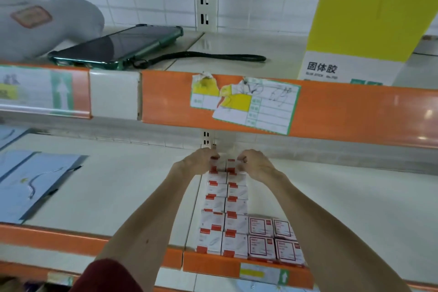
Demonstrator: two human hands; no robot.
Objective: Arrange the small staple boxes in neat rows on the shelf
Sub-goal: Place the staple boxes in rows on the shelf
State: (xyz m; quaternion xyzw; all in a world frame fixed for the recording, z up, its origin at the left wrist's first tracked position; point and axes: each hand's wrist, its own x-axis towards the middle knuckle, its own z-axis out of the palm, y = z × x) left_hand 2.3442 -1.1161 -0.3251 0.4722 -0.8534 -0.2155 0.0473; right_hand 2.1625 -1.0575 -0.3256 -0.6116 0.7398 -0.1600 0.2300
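In the head view, the staple boxes [226,199] lie on the lower shelf [132,185] in two touching columns. Their long axis runs from the shelf's orange front edge straight back toward the rear wall, under the shelf above. Both arms reach along that line, one on each side of the double column. The left hand [201,161] sits at the far end on the left column and the right hand [256,163] at the far end on the right column, so each hand is nearest its own column and neither has to cross over. The rearmost pair [230,165] shows in the gap between the hands, directly under and between the fingertips. The left fingers [214,157] and the right fingers [241,159] are curled down onto the outer tops and sides of those two boxes. The tips are blurred, so whether they pinch or only press cannot be settled. The rest of the column lies nearer the person than the fingers, back toward the front edge. At the front edge, just right of the columns and touching them, a block of framed-label boxes [275,239] stands two wide. Squaring the far pair likely means pressing inward and pulling toward the front.
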